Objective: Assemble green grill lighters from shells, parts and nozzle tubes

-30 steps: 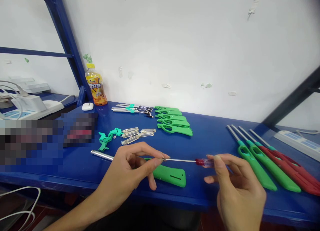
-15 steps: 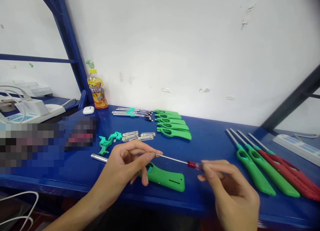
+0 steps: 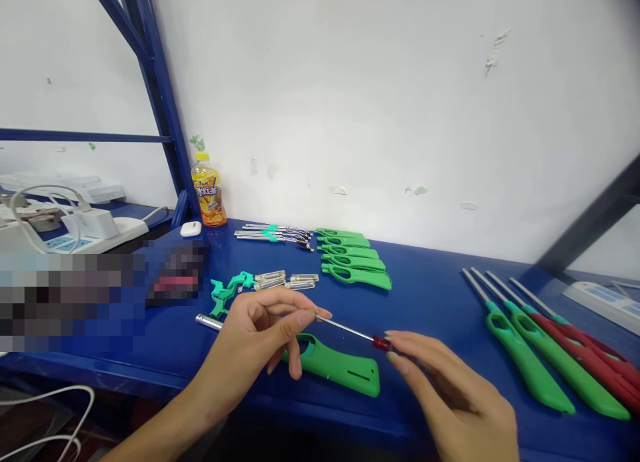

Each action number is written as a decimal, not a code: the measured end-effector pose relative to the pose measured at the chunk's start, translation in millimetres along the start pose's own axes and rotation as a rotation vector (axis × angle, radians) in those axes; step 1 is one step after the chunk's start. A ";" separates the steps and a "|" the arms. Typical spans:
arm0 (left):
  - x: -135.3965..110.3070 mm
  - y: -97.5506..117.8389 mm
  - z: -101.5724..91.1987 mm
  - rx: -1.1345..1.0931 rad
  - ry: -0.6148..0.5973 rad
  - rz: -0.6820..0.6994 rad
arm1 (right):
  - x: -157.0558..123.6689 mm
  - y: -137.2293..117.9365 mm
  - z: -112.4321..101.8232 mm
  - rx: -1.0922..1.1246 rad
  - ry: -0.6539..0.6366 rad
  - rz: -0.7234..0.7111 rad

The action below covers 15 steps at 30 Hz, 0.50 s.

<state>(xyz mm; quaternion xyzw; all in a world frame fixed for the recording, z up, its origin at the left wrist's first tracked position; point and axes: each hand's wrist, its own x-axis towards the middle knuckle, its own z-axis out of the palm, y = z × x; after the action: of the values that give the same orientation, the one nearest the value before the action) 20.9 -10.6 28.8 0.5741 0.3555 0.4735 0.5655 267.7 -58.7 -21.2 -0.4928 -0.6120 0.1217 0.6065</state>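
A thin screwdriver [image 3: 349, 328] with a red handle is held level between both hands above the blue table. My left hand [image 3: 260, 332] pinches its metal tip between thumb and forefinger; whether some small piece sits there too, I cannot make out. At the other end, my right hand [image 3: 450, 385] has its thumb and fingertips closed around the handle. Below lies a long-necked lighter with a green body [image 3: 343, 370], its silver tube [image 3: 207, 321] sticking out to the left. My left hand covers the middle of that lighter.
Several green lighter shells [image 3: 357, 277], silver tubes with wires [image 3: 260, 235], clear parts [image 3: 270, 279] and teal triggers [image 3: 227, 292] lie behind. Green and red lighters [image 3: 530, 362] lie right. A drink bottle [image 3: 209, 194], white case [image 3: 191, 229] and power strip [image 3: 607, 302] stand around.
My right fingers have slid forward along the screwdriver handle, closer to the shaft. My left hand keeps its pinch at the tip. The whole view has shifted slightly.
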 end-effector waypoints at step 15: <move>1.0 0.4 4.7 0.259 0.097 0.083 | 6.3 -1.2 -1.4 0.028 0.010 0.118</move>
<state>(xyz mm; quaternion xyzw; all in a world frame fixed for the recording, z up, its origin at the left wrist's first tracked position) 25.5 -11.2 29.7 0.6331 0.4164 0.4737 0.4487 269.8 -55.2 -16.0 -0.5202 -0.5769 0.1635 0.6082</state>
